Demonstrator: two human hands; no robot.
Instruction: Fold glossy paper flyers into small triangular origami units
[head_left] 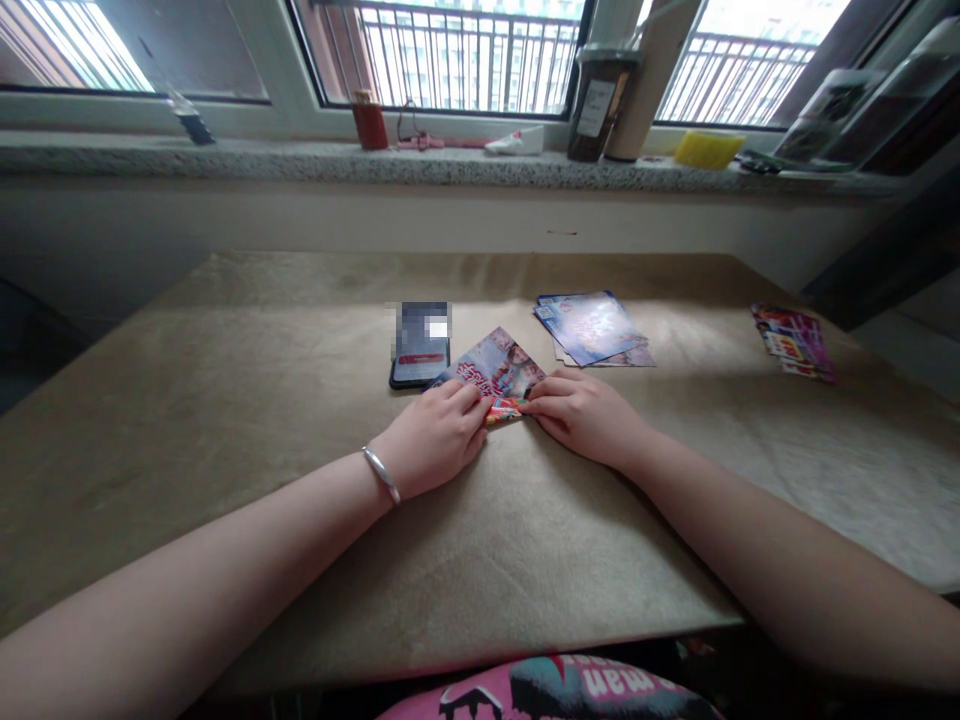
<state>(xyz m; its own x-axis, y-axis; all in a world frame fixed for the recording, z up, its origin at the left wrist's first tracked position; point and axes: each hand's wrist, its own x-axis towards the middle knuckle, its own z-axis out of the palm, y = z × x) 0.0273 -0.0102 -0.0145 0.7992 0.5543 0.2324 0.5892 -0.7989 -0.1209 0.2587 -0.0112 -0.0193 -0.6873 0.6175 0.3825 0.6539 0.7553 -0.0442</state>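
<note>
Daylight comes through the windows onto a stone sill, and below it stretches a tan-covered tabletop. From where the person sits, a printed paper sheet lies near the middle at 12 o'clock, its peak pointing away. Just off its left corner, toward 11 o'clock, is a phone; a stack of square sheets sits near it at 1 o'clock, and a small pile of bright cards well apart at 2 o'clock.

Both hands are at the paper's near edge, fingers bent and drawn together: the left hand on its 8 o'clock side, the right hand at 4 o'clock. I cannot tell whether either pinches the paper or only presses. Between them shows a colourful strip, apparently a turned-up edge. To me it looks like a fold being lined up; that calls for holding the edge even and running a fingertip firmly along the crease.
</note>
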